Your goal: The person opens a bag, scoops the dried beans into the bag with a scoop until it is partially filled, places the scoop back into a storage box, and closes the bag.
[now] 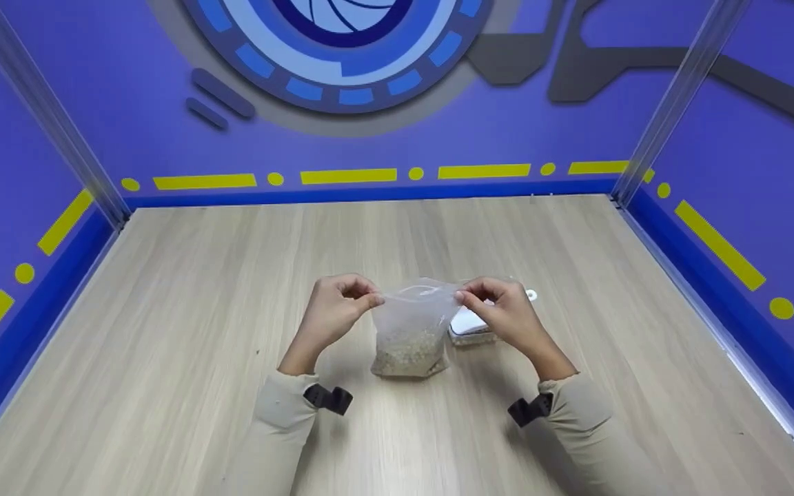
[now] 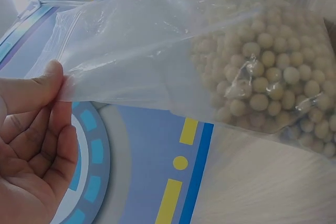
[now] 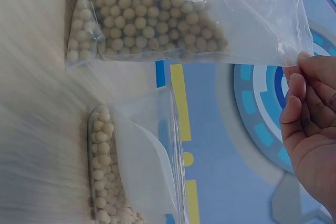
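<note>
A clear zip bag, part filled with small round beige balls, stands upright on the table between both hands. At its upper left corner my left hand pinches the plastic between thumb and forefinger. My right hand pinches the opposite top corner the same way. The bag's top edge is drawn out between the two hands. Close by on the right stands a clear container holding similar balls, with a white scoop lying in it. My right hand partly covers this container in the head view.
The wooden table is bounded by blue-purple panels with yellow markings at the back and both sides. Black wrist cameras sit on both sleeves.
</note>
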A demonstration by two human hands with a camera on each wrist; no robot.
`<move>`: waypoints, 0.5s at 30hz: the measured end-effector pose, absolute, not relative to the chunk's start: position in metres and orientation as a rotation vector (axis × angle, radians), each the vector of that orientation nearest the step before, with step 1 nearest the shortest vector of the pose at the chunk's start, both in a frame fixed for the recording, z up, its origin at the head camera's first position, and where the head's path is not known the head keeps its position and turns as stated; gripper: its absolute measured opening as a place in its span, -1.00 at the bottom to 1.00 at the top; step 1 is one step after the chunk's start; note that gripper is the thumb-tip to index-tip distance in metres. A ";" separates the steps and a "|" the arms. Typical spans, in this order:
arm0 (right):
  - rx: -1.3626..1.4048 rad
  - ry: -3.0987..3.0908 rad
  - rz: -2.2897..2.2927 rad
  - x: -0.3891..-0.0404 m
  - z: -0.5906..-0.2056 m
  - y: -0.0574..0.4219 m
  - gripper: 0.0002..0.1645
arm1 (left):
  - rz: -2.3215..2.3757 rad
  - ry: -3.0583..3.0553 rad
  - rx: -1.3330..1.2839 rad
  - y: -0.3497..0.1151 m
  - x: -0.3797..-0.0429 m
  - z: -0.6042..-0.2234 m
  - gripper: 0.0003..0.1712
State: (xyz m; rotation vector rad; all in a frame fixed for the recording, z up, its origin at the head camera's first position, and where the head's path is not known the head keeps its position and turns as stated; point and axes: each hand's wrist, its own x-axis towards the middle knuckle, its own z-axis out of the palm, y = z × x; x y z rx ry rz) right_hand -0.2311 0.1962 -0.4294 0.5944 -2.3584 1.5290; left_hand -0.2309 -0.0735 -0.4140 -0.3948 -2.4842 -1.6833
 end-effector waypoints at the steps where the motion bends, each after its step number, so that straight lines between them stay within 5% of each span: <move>1: 0.595 -2.362 1.532 -0.231 -0.429 0.196 -0.93 | -1.687 -2.484 -0.400 -0.074 -0.231 -0.414 -0.94; 15: 0.641 -2.481 1.563 -0.211 -0.397 0.186 -0.89 | -1.740 -2.464 -0.586 -0.072 -0.234 -0.418 -0.95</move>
